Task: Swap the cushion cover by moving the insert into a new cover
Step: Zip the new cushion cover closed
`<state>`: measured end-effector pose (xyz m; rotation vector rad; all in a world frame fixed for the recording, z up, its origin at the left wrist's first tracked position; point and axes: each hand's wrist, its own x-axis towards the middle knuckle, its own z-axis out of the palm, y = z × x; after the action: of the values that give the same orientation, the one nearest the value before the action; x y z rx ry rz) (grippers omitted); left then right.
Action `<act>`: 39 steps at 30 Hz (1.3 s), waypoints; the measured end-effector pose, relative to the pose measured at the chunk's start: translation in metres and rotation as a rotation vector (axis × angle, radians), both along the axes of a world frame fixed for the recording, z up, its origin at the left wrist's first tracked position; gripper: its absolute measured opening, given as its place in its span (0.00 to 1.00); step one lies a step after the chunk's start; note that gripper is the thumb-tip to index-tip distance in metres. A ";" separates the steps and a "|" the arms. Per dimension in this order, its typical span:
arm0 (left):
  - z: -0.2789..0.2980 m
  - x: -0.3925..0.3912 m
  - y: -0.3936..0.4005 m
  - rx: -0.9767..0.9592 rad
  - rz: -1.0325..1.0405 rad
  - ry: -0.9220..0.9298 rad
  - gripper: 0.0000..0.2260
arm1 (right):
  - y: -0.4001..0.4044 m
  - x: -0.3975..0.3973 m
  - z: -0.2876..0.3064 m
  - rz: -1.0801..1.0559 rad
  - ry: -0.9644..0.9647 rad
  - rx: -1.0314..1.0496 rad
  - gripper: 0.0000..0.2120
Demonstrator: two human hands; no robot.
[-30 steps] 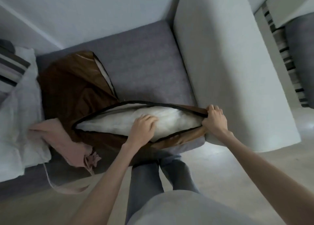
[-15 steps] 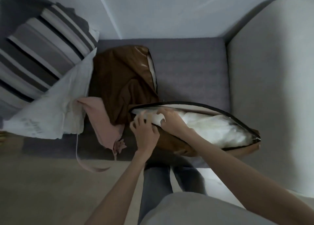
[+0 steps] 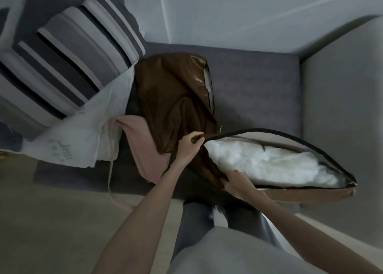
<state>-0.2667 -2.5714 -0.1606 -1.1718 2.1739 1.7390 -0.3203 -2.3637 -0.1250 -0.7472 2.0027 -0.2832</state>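
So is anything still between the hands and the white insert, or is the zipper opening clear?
Nothing visible blocks it. The brown cover gapes open along its zipper, and the white insert lies exposed inside. The left hand pinches the opening's far-left end; the right hand grips the near edge, right beside the insert.

On the grey sofa [image 3: 259, 83] the brown cover [image 3: 176, 99] gapes along its zip, white insert [image 3: 269, 166] showing. The left hand [image 3: 189, 147] pinches the zip's end; the right hand [image 3: 238, 185] grips what seems to be the near edge. A striped cushion [image 3: 68, 62] lies left.
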 end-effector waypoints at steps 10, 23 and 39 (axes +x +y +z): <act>-0.004 0.023 0.004 0.103 0.107 -0.056 0.10 | -0.086 0.003 0.025 -0.334 0.243 -0.183 0.07; 0.012 0.031 0.008 0.403 0.251 0.021 0.12 | -0.118 0.011 0.020 -0.386 0.237 -0.070 0.04; 0.016 0.023 0.005 0.081 -0.001 0.023 0.11 | -0.117 0.012 0.027 -0.397 0.280 -0.131 0.07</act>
<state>-0.2439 -2.5666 -0.1445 -1.1363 2.0946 1.8308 -0.3086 -2.4810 -0.0982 -0.4816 2.4148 -0.5719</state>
